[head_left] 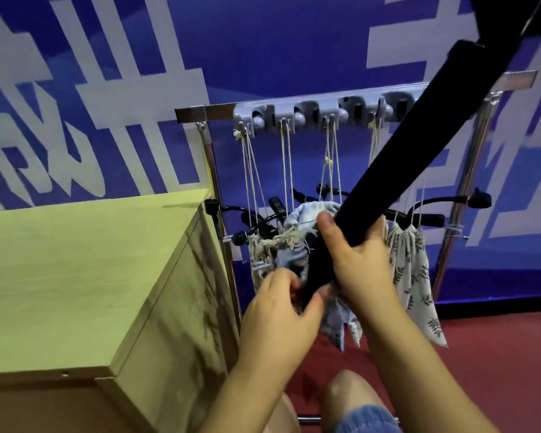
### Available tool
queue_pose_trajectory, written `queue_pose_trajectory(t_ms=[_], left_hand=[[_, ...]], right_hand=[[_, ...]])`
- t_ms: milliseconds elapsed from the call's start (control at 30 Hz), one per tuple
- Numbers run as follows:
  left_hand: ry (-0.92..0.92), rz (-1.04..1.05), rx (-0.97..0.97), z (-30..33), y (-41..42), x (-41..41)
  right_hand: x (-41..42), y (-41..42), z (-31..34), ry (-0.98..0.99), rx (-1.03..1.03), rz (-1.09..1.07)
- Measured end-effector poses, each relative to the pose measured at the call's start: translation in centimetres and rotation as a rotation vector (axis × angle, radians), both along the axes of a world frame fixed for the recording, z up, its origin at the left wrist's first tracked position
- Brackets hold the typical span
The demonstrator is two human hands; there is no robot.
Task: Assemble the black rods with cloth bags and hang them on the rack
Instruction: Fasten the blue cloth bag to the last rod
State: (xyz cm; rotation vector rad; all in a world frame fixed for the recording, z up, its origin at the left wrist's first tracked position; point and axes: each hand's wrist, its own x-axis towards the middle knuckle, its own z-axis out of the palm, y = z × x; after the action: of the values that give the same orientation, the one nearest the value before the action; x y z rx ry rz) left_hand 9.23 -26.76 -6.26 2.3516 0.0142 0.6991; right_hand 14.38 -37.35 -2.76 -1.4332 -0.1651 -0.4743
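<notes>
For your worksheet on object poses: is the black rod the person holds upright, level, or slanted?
Slanted. The black rod runs from its lower end at the left hand, through the right hand, up towards the top right corner, crossing the rack.

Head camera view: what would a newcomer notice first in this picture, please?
First comes the long black rod, slanting from the upper right down to the centre, where the right hand grips it and the left hand holds its lower end. Behind it, cloth bags hang by strings from the grey rack. A pale wooden cabinet fills the left.
</notes>
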Motion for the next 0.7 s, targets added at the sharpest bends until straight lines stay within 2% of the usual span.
queue_pose_trajectory(t_ms=[133, 233, 300, 433, 533, 667, 700], left_hand=[[0.132, -0.027, -0.18, -0.9, 0.4, 1.5], [0.332, -0.189, -0.3, -1.6, 0.7, 1.9], [0.363, -0.29, -0.414, -2.2, 0.7, 1.6], [0.244, -0.415, -0.33, -2.1, -1.2, 0.2], [0.081, -0.442, -0.395, -1.1, -1.8, 0.0], [0.003, -0.461, -0.587, 1.2, -0.4, 0.2], [-0.018, -0.491, -0.61, 1.7, -0.3, 0.2]], right_hand=[[0.2, 0.0, -0.5, 0.002, 0.058, -0.004], [0.5, -0.2, -0.2, -0.022, 0.083, -0.029], [0.7, -0.2, -0.1, -0.039, 0.096, -0.083], [0.5, 0.0, -0.4, -0.052, 0.067, -0.228], [1.2, 0.1, -1.7, 0.022, -0.016, -0.19], [1.0, -0.2, -3.2, 0.025, -0.209, -0.159], [0.8, -0.5, -3.3, 0.019, -0.194, -0.16]])
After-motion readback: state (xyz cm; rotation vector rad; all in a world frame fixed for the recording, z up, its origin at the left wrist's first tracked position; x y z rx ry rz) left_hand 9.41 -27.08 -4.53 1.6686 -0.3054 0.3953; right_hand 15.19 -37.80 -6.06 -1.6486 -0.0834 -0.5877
